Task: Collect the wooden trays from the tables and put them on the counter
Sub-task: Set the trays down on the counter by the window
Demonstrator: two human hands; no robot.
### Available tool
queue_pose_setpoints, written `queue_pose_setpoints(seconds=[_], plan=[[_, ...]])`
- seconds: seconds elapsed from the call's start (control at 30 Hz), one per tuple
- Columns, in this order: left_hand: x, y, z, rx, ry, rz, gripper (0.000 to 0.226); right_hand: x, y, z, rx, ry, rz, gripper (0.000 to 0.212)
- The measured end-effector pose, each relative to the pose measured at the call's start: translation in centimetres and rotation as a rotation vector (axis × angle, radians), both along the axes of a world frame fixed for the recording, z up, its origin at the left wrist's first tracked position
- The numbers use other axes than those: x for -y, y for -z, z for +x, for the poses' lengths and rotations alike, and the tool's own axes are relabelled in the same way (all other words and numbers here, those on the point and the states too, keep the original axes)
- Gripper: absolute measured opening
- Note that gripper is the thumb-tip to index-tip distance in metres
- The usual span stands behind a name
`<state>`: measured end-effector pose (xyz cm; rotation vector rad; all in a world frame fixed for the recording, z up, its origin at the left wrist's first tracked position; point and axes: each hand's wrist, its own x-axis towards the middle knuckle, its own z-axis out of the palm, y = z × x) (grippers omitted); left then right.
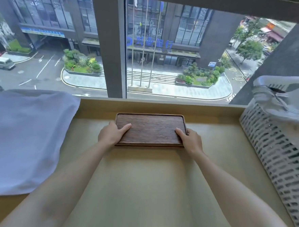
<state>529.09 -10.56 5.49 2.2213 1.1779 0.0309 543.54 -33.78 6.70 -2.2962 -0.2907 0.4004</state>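
tray: the wooden tray (pixel 150 128) lies flat on the table (pixel 140 183) by the window (pixel 62 36).
your left hand (pixel 111 133): grips its left edge.
your right hand (pixel 189 140): grips its right edge.
sides: pillow (pixel 19 139) left, basket (pixel 280 154) right.

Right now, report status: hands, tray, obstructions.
Left hand and right hand gripping tray ends. Tray on ledge. Pillow left, basket right, both apart.
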Motion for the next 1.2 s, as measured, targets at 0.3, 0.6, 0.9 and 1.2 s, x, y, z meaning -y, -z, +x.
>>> queue_pose_setpoints(seconds=[0.3, 0.6, 0.9, 1.2], plan=[[-1.9, 0.5, 3.0, -0.122, 0.065, 0.158, 0.072, -1.9, 1.4, 4.3, 0.082, -0.062, -0.117, 0.048], [-2.9, 0.5, 3.5, -0.216, 0.108, 0.248, 0.078, -2.4, 1.2, 5.3, 0.302, -0.276, -0.437, 0.045], [-2.4, 0.1, 3.5, -0.15, 0.062, 0.163, 0.072, -2.9, 0.6, 5.9, 0.304, -0.376, -0.543, 0.058], [-1.9, -1.1, 2.0, -0.139, 0.087, 0.115, 0.061, -2.8, -1.1, 5.1, 0.121, -0.364, -0.56, 0.057]])
